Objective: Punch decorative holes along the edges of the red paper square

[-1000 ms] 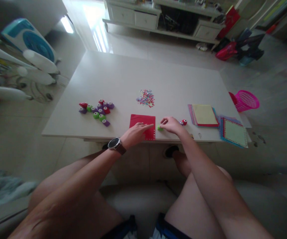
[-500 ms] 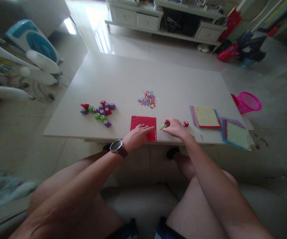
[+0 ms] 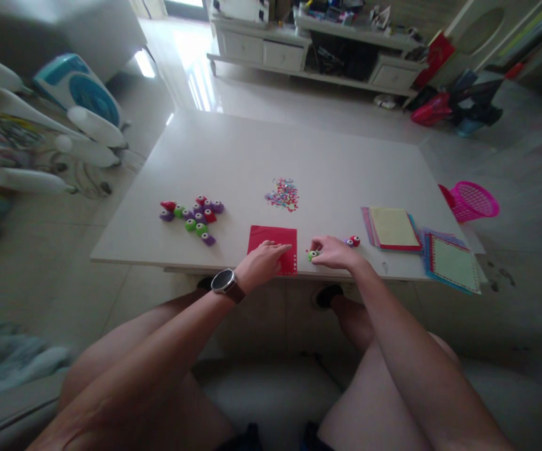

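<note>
My left hand (image 3: pixel 265 260) lies with fingers extended on a red sheet of paper (image 3: pixel 259 236) near the table's front edge. White marks run down the sheet's lower right edge. Just right of the sheet, my right hand (image 3: pixel 329 252) has its fingertips closed on a small green piece with an eye-like top (image 3: pixel 313 255). A tiny red bit lies beside that piece. Red and purple pieces (image 3: pixel 354 241) sit behind my right hand's knuckles. Beyond the sheet is a pile of tiny colourful bits (image 3: pixel 284 193).
Several purple, green and red eye-topped pieces (image 3: pixel 198 218) are grouped at the table's left. Stacked papers (image 3: pixel 394 226) and bordered cards (image 3: pixel 453 262) lie at the right. A pink basket (image 3: pixel 475 200) stands beyond the table's right edge.
The view has shifted, so the table appears slightly lower. My right hand and the green piece sit a little nearer the table's front edge. My left hand stays on the red sheet.
</note>
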Demonstrator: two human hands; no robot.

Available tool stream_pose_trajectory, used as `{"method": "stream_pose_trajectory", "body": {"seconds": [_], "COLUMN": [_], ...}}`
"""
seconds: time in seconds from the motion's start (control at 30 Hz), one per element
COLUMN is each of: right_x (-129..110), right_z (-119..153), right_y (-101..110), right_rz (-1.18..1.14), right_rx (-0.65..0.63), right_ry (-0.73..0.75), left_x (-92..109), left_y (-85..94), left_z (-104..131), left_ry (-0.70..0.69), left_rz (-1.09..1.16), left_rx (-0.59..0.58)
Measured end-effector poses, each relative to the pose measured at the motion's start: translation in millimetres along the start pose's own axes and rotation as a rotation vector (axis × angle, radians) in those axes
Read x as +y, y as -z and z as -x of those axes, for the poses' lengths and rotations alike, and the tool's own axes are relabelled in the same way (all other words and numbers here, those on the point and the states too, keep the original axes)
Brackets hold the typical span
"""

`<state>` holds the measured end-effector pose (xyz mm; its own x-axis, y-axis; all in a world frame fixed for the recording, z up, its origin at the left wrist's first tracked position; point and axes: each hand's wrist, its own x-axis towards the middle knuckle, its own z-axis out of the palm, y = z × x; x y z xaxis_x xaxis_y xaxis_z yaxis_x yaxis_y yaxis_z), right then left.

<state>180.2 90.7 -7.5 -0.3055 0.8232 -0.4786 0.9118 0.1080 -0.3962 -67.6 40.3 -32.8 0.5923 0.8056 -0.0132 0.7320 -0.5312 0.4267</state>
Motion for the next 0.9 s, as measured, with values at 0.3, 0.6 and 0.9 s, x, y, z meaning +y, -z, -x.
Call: {"method": "stream_pose_trajectory", "body": {"seconds": [0.3, 0.6, 0.9], "right_x": [-8.0, -3.2, 13.5], "right_z": [-0.5, -0.7, 4.0], "right_y": [-0.3, -2.6, -2.9], "right_rz": [-0.019, 0.155, 0.313], "right_rx": [0.264, 0.234, 0.264], "right_ry": [0.018, -0.049, -0.178], "left_x": [-2.6, -1.9, -9.2], "left_y": [-4.7, -2.6, -10.8], "left_z": [0.7, 0.5, 3.2], "left_ry": [0.007, 0.011, -0.002], "left_rz": [-0.001, 0.032, 0.042], "left_rx": [0.007, 0.015, 0.034]}}
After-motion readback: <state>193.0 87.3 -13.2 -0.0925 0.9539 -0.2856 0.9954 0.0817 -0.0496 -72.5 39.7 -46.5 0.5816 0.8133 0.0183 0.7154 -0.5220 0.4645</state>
